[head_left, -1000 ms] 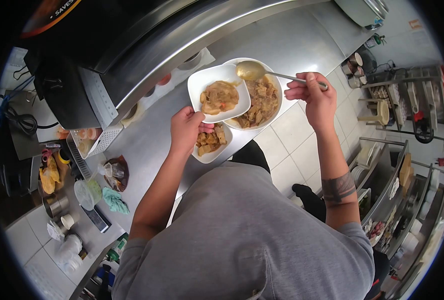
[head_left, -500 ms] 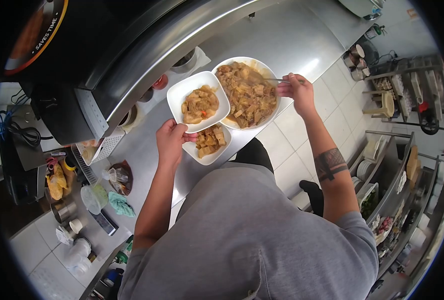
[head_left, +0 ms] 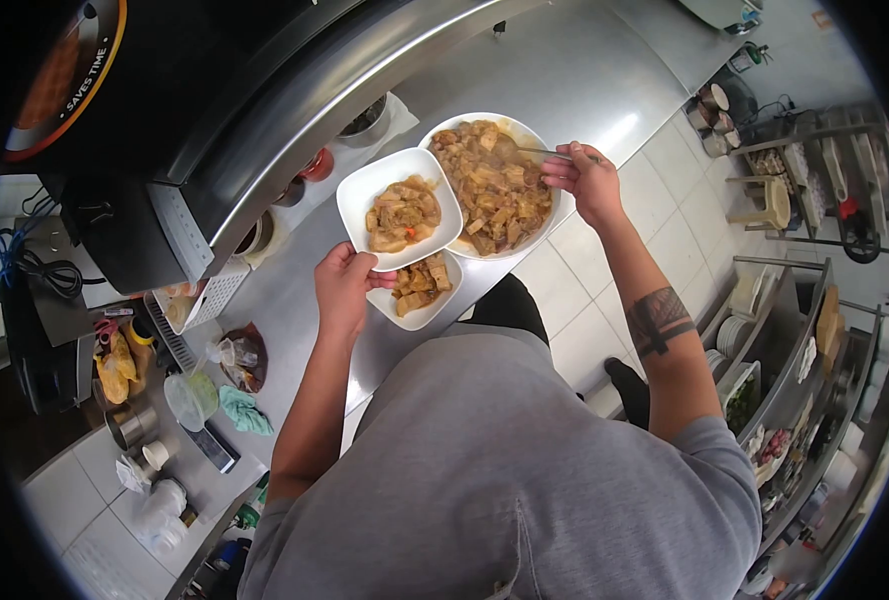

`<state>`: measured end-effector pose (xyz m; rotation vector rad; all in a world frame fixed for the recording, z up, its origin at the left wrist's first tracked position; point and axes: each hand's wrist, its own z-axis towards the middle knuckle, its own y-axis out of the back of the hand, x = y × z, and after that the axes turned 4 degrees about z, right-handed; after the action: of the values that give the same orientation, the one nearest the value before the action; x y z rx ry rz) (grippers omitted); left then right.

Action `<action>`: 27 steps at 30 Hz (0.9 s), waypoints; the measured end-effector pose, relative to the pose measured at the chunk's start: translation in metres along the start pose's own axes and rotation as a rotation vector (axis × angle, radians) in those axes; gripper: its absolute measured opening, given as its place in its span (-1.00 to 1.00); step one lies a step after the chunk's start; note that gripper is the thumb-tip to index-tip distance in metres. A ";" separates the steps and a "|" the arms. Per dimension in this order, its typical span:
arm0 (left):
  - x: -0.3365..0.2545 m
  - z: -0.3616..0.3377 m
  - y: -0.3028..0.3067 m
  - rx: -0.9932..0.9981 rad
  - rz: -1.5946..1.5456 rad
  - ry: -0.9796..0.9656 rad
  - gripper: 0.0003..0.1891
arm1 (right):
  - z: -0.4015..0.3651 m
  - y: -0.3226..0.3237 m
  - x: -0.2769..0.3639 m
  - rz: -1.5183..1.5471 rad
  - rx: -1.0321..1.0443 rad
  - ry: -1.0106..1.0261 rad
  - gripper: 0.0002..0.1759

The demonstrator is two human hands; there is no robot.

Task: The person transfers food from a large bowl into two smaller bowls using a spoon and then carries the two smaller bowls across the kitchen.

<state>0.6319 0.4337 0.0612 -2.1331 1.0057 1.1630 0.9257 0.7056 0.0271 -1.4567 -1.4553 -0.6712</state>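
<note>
My left hand (head_left: 350, 285) grips the near edge of a white square bowl (head_left: 358, 190), thumb over the rim. Chunky brown stew (head_left: 403, 212) lies in that bowl. Partly under it, a second white bowl (head_left: 414, 322) on the counter holds similar chunks. To the right stands a large round white bowl (head_left: 550, 222) full of the same stew. Over its right rim, my right hand (head_left: 583, 178) is closed on the handle of a metal spoon (head_left: 535, 151); the spoon's head is down in the stew and hidden.
The steel counter (head_left: 455, 75) runs under the bowls, with a black machine (head_left: 215, 90) at the upper left. A white basket (head_left: 215, 295), a teal cloth (head_left: 245, 410) and a phone (head_left: 212, 447) are on the left. Racks with stacked plates (head_left: 733, 340) stand at right.
My right hand has shifted slightly left and up with the spoon, which has moved within the stew. The left hand and square bowl have barely moved.
</note>
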 end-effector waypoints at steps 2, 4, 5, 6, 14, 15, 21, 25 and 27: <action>0.001 0.000 0.000 0.001 -0.008 -0.009 -0.83 | 0.003 0.008 -0.007 0.038 0.030 -0.027 -0.60; 0.000 -0.001 0.001 0.005 -0.019 -0.010 -0.83 | 0.004 0.020 -0.014 0.156 0.060 -0.070 -0.60; 0.001 -0.002 0.002 0.010 -0.026 -0.008 -0.83 | 0.004 0.027 -0.017 0.155 0.063 -0.073 -0.60; 0.002 -0.002 0.003 0.007 -0.027 -0.006 -0.83 | 0.003 0.031 -0.018 0.182 0.050 -0.083 -0.59; 0.004 0.002 0.003 0.026 0.002 -0.013 -0.83 | 0.007 0.020 -0.017 0.196 0.065 -0.138 -0.61; 0.004 0.001 0.002 0.026 0.003 -0.013 -0.83 | 0.011 0.020 -0.018 0.202 0.064 -0.151 -0.61; 0.004 -0.001 0.000 0.009 0.001 -0.008 -0.83 | 0.006 0.031 -0.017 0.272 0.045 -0.160 -0.63; 0.004 -0.001 0.001 0.017 0.000 -0.019 -0.83 | -0.005 0.030 -0.007 0.260 0.066 -0.118 -0.65; 0.003 0.000 -0.001 0.013 0.001 -0.026 -0.83 | -0.013 0.026 0.006 0.231 0.075 -0.096 -0.65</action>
<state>0.6334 0.4334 0.0587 -2.1026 1.0007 1.1785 0.9543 0.7010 0.0315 -1.5866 -1.3429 -0.4052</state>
